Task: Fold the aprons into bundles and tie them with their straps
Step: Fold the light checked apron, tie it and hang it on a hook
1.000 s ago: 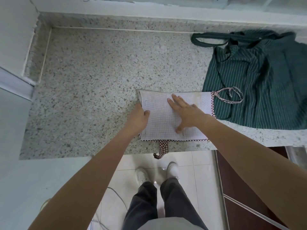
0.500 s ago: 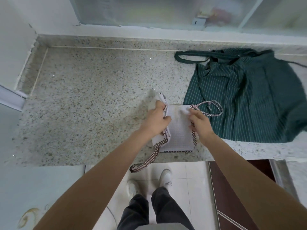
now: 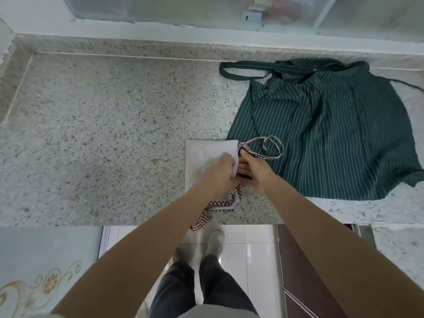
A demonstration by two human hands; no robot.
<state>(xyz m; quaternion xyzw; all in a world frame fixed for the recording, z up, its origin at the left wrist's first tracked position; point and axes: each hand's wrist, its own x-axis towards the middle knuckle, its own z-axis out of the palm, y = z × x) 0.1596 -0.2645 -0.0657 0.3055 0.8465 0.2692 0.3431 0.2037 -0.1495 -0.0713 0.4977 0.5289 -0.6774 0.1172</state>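
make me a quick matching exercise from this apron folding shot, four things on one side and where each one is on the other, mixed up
Things:
1. white checked folded apron
2. dark green striped apron
3. red checked strap end
4. red checked strap loop

Places:
A. hanging over the speckled stone counter's front edge
B. lying on the green apron
C. spread out at the right
D. under both hands

Pairs: 1-D, 2-C, 3-A, 4-B

A single head-worn camera looks steeply down and forward over the speckled counter (image 3: 96, 138), close above it, with the floor (image 3: 250, 239) showing below.
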